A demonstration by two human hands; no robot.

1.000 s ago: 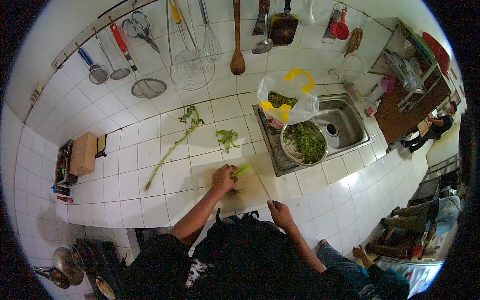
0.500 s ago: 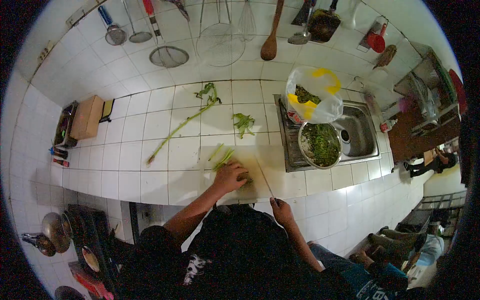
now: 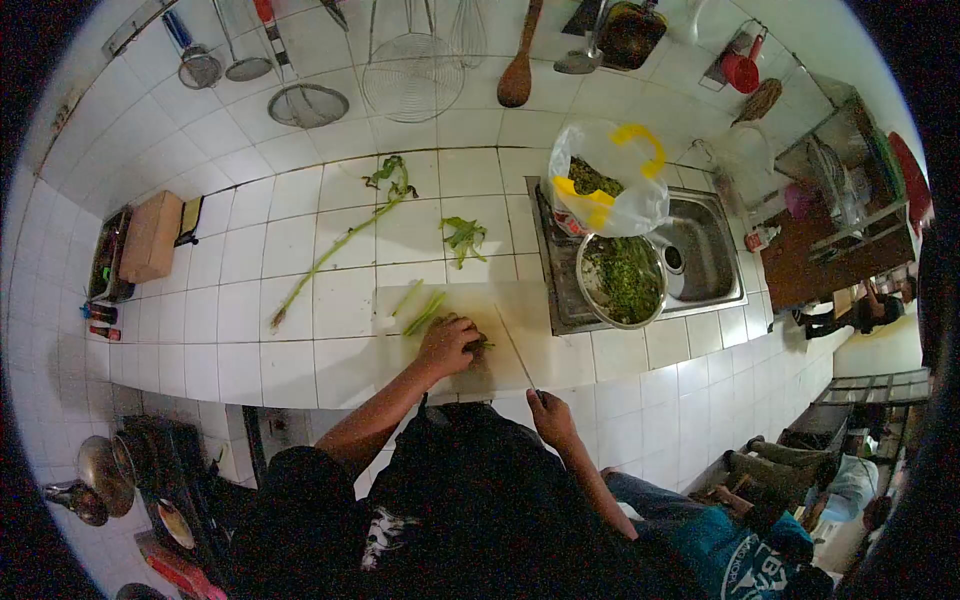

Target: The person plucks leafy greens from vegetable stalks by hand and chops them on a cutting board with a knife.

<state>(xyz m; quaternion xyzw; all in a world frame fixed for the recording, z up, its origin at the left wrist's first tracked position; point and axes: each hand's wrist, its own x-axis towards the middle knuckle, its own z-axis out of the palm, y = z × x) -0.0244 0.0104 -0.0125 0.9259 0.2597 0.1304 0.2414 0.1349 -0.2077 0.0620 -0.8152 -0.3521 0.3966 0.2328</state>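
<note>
My left hand (image 3: 447, 347) is curled over a bunch of green stalks (image 3: 425, 313) on a pale cutting board (image 3: 520, 300). Some cut ends poke out past its fingertips, though the fingers hide most of the bunch. In my right hand (image 3: 553, 418), at the board's front edge, is the handle of a kitchen knife (image 3: 514, 345). Its thin blade slants up and to the left across the board, a little right of my left hand and apart from the stalks. Beyond the board lie a leafy sprig (image 3: 463, 240) and a long stem with leaves (image 3: 335, 248).
Right of the board, a metal bowl of chopped greens (image 3: 625, 282) and a plastic bag (image 3: 610, 180) holding more greens stand by the steel sink (image 3: 700, 215). A cardboard box (image 3: 152, 236) is at far left. Utensils hang on the wall. Another person (image 3: 740, 540) is at lower right.
The whole view has shifted a little, so the counter sits further left and slightly higher. My left hand stays on the stalks and my right hand keeps the knife, with little visible motion.
</note>
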